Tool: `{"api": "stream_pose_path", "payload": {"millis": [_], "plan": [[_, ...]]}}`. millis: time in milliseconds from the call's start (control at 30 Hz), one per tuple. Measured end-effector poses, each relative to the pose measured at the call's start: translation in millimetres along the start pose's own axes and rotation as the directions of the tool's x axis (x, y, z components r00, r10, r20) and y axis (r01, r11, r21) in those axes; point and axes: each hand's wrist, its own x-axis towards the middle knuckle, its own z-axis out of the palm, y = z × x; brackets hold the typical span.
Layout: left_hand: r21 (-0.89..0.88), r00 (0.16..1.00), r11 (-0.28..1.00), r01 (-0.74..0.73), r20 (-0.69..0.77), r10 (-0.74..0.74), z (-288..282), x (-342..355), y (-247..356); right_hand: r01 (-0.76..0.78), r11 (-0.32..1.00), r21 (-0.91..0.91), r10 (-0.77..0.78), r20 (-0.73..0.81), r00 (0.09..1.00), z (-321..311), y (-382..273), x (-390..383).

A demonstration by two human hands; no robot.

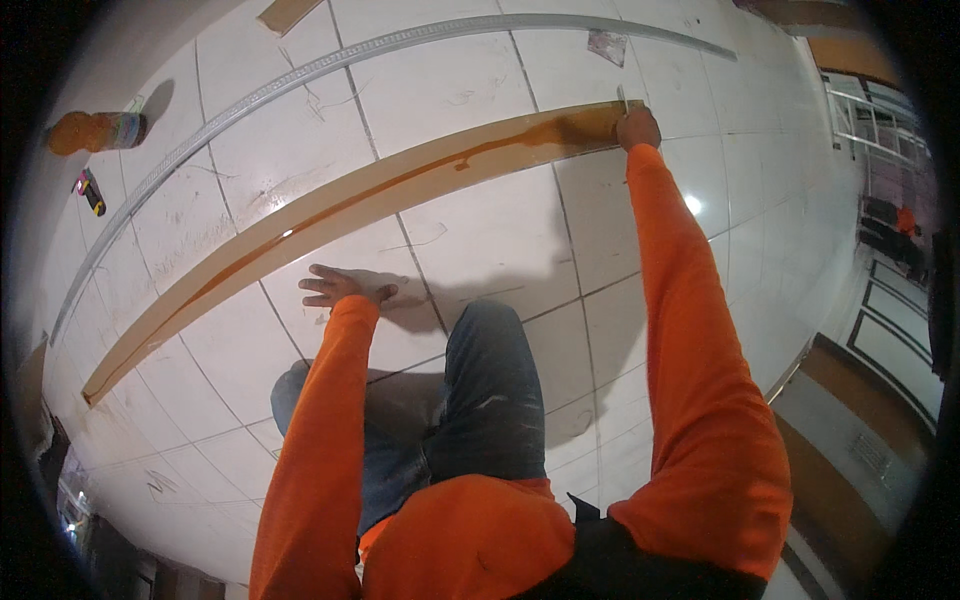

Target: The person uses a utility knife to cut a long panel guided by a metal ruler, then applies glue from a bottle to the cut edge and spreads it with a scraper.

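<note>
A long, narrow tan strip of board [400, 198] lies across the white tiled floor in front of my knees. Along much of its length runs a glossy brown streak of what looks like glue [500, 146], widest at the right end. At that end my right hand [639, 128] is closed around a thin, pale, blade-like tool [622, 98], most of it hidden by the fist. My left hand [338, 287] is open, fingers spread, just on the near side of the strip, and holds nothing. I cannot tell whether it touches the floor.
Beyond the board curves a long, grey perforated metal profile [430, 33]. At the far left lie a bottle with orange-brown contents [95, 132] and a yellow-and-black utility knife [92, 193]. A cardboard scrap [287, 14] is at the top. A white metal rack [870, 120] stands at right.
</note>
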Motion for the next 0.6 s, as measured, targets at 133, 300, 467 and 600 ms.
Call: {"api": "stream_pose_path", "payload": {"millis": [133,300,467,600], "plan": [[0.115,1.0,0.993,0.009,0.011,-0.011,-7,-7,4,0.58,0.79,-0.198,-0.611,-0.18,0.771,27,-33,-64],[0.221,0.996,0.973,-0.066,0.068,0.052,-12,-6,6,0.512,0.855,0.081,-0.483,-0.237,0.843,3,-47,-72],[0.045,0.995,0.998,0.043,0.092,-0.047,-17,-11,6,0.19,0.979,-0.072,-0.193,-0.04,0.98,-3,-20,-32],[0.083,0.996,0.997,0.001,0.085,-0.008,-19,-14,9,0.609,0.793,0.025,-0.556,-0.377,0.74,20,-80,-136]]}}
